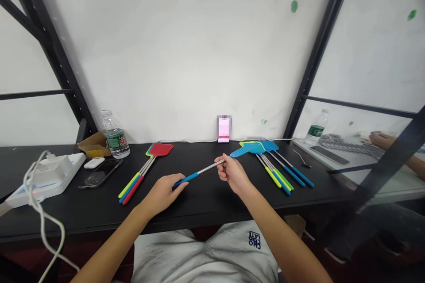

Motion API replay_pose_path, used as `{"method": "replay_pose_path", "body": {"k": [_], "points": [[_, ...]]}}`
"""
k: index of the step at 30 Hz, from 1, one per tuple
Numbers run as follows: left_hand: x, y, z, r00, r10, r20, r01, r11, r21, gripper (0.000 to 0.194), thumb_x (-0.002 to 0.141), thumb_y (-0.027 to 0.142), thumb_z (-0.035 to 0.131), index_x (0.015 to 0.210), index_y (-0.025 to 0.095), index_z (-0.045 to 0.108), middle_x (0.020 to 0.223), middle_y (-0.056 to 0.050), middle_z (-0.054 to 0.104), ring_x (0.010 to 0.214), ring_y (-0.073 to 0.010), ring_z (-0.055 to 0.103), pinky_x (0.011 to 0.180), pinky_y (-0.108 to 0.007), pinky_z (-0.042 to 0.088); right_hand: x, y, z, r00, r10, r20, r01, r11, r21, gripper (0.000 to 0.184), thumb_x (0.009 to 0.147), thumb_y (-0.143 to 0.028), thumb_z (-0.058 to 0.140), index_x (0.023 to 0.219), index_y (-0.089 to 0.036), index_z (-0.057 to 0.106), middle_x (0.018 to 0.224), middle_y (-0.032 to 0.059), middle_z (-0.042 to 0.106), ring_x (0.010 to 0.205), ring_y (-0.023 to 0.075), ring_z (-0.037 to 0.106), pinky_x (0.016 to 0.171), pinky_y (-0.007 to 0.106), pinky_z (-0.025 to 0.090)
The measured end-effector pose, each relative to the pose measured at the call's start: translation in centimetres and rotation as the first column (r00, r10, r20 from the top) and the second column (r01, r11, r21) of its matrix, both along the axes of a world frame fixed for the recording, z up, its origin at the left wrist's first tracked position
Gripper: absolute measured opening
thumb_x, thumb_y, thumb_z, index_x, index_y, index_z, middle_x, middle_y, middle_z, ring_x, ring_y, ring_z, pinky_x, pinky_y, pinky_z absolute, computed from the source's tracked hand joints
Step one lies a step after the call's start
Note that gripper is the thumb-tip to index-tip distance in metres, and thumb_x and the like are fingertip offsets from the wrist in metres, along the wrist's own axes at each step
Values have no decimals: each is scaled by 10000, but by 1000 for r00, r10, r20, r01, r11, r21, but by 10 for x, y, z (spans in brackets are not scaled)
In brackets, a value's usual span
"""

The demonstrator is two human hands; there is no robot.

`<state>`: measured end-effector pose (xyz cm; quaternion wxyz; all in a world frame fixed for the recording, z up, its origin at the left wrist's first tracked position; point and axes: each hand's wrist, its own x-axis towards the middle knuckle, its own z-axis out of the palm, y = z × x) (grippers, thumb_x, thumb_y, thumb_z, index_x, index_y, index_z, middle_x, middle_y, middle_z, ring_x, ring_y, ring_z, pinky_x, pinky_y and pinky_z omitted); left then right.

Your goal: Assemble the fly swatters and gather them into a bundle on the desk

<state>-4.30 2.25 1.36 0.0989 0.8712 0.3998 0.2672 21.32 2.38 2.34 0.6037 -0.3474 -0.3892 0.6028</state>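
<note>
A telescopic fly swatter (207, 168) with a blue grip, a metal rod and a blue head is held slantwise above the black table. My left hand (165, 192) is closed round its blue grip. With thumb and fingers pinched, my right hand (233, 174) holds the rod close to the head. The head overlaps the right-hand pile in view, so I cannot tell whether it touches. That pile of several fly swatters (272, 170) has blue, yellow and green grips. On the left lie fly swatters (141, 174) with yellow, blue and red grips, a red head on top.
A lit phone (224, 129) leans against the wall. At the left are a water bottle (114, 136), a dark phone (100, 173), a white case (94, 162), a cardboard box (94, 145) and a power strip (49, 179) with cables. Another person's hand (381, 140) shows at far right.
</note>
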Motion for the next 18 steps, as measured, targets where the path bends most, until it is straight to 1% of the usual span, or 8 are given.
{"method": "replay_pose_path", "body": {"k": [4, 8, 11, 14, 18], "points": [[-1, 0, -1, 1000, 19, 6, -19, 1000, 0, 352, 961, 476, 405, 896, 215, 631, 830, -26, 659, 749, -171, 598, 676, -259, 426, 14, 3, 6, 994, -95, -56, 97, 995, 33, 349, 776, -491, 656, 792, -143, 629, 539, -49, 428, 405, 58, 331, 407, 215, 185], [0, 0, -1, 999, 31, -5, -31, 1000, 2, 366, 960, 481, 398, 866, 211, 627, 807, -27, 656, 734, -172, 596, 674, -265, 426, 31, 3, 15, 989, -123, -84, 127, 991, 47, 322, 785, -472, 656, 782, -153, 615, 535, -56, 396, 409, 58, 320, 412, 215, 183], [-1, 1, -2, 999, 34, -6, -34, 999, 12, 366, 961, 481, 395, 872, 211, 625, 808, -26, 655, 737, -173, 597, 688, -267, 427, 38, 2, 19, 988, -131, -86, 136, 989, 52, 305, 799, -461, 641, 772, -161, 600, 527, -61, 370, 411, 61, 312, 410, 219, 189], [-1, 1, -2, 1000, 27, -4, -27, 1000, 15, 355, 964, 474, 397, 874, 211, 618, 805, -21, 649, 734, -168, 593, 684, -262, 420, 36, 1, 19, 988, -131, -80, 134, 990, 42, 298, 801, -454, 640, 767, -161, 594, 525, -59, 370, 416, 63, 317, 412, 219, 195], [0, -1, -1, 1000, 5, -3, -5, 1000, 12, 344, 965, 464, 404, 867, 214, 618, 812, -16, 646, 748, -167, 589, 692, -260, 419, 26, 1, 14, 992, -109, -71, 111, 994, 22, 295, 794, -446, 644, 763, -156, 601, 523, -57, 376, 415, 62, 319, 412, 216, 190]]}}
